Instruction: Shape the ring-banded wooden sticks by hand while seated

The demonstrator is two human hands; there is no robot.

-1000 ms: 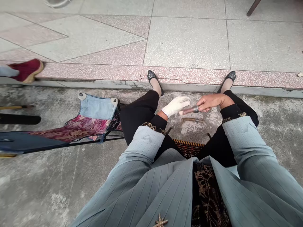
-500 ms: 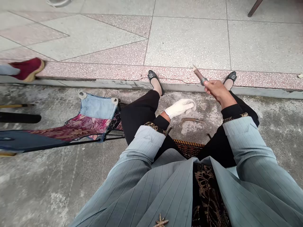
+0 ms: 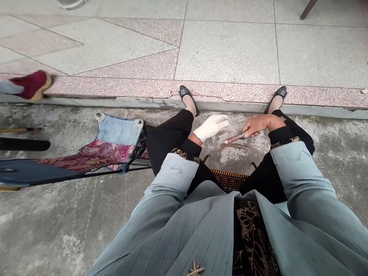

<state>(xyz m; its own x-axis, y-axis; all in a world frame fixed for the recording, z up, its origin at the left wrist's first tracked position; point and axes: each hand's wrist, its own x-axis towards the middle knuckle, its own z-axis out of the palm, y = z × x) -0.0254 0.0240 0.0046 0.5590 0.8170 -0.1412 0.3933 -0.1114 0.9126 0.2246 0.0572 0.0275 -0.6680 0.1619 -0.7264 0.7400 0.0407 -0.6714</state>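
My left hand [image 3: 212,127] wears a white knit glove and hovers over the concrete between my knees. Its fingers are loosely bent, and I see nothing in them. My bare right hand [image 3: 255,125] is closed around a tool with a brown handle [image 3: 236,138] and a wire-like metal band near the fingers. The handle's pale end points down and left; a thin grey piece shows beyond my wrist, and the rest is hidden by the hand. Just below the handle's end, a curved brown stick-like piece [image 3: 236,146] lies on the ground.
A woven seat [image 3: 228,180] shows between my thighs. To the left stands a folding chair with floral and denim cloth [image 3: 119,132]. Ahead rises a tiled step edge [image 3: 230,105], with my shoes against it. Another person's red shoe [image 3: 33,85] is at far left.
My right hand has turned over and lowered, swinging the tool's handle end from pointing up to pointing down-left. My gloved left hand has shifted slightly left and up.
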